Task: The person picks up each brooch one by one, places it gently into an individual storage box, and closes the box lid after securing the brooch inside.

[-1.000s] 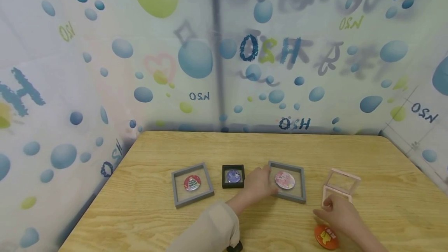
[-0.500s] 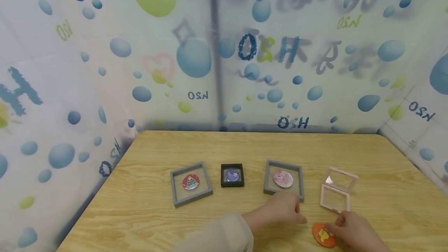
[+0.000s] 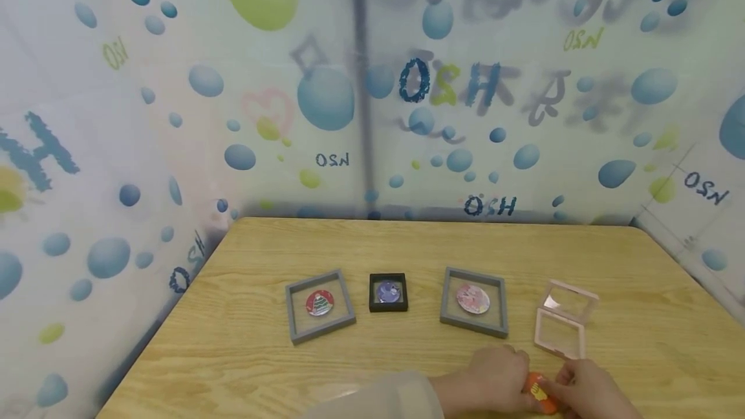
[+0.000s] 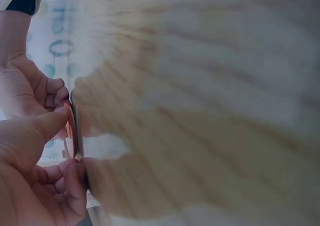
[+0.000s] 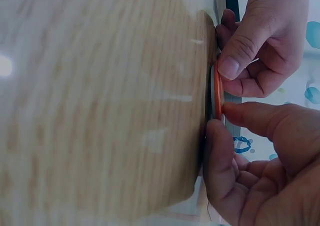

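Observation:
A round orange button badge point(image 3: 538, 392) with a yellow picture lies low at the table's front right, partly hidden by fingers. From the left, my left hand point(image 3: 499, 380) pinches its edge; in the right wrist view the left thumb point(image 5: 231, 68) lies against the rim. My right hand point(image 3: 590, 390) pinches the badge's other side, its thumb on the printed face and a finger point(image 5: 220, 141) at the lower edge. Seen edge-on in the left wrist view, the badge point(image 4: 71, 128) is a thin orange disc close over the wood. Just behind the right hand stands a pale pink frame case point(image 3: 560, 333), unfolded.
Farther back on the wooden table point(image 3: 407, 244) are a grey frame point(image 3: 322, 335) holding a red tree badge, a small black frame point(image 3: 388, 307) with a purple badge, and another grey frame point(image 3: 474, 328) with a pink badge. Printed curtains point(image 3: 326, 96) surround the table.
My left hand has left the right-hand grey frame and come forward and right to the orange badge. My right hand has moved from the pink case down onto the badge.

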A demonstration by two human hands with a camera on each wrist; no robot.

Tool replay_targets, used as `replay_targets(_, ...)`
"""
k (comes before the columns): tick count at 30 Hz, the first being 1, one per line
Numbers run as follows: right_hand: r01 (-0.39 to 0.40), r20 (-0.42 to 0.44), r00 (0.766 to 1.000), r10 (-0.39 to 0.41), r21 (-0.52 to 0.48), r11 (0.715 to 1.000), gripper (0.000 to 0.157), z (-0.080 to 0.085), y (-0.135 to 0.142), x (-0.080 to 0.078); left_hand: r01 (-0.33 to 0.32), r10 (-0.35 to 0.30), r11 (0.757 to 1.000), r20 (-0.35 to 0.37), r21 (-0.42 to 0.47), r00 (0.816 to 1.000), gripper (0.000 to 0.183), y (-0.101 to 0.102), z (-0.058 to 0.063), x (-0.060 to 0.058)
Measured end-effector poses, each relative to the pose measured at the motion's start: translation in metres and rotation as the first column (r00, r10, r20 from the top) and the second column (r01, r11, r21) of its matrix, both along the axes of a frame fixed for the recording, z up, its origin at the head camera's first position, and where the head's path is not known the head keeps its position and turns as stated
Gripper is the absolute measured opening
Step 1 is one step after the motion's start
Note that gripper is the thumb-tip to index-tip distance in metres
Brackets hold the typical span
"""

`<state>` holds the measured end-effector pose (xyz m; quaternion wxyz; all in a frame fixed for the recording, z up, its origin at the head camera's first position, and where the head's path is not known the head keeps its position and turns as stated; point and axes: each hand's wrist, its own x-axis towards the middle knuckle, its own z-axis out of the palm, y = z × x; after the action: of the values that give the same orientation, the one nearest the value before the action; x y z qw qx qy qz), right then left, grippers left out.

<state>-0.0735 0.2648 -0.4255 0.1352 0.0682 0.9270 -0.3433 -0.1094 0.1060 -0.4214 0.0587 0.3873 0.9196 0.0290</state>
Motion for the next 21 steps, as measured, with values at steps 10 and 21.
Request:
replay_targets(10, -0.122, -0.086, 0.989, 0.12, -0.023, 0.992, 0.028, -0.004, 0.006, 0.001, -0.158, 0.145, 0.985, 0.152, 0.074, 0.978, 0.038, 0.002, 0.005, 0.001)
replay_targets(21, 0.129, -0.092, 0.985, -0.145, -0.161, 0.979, 0.015, -0.001, -0.004, -0.002, -0.169, 0.118, 0.929, 0.17, 0.328, 0.978, 0.021, 0.004, 0.006, -0.007)
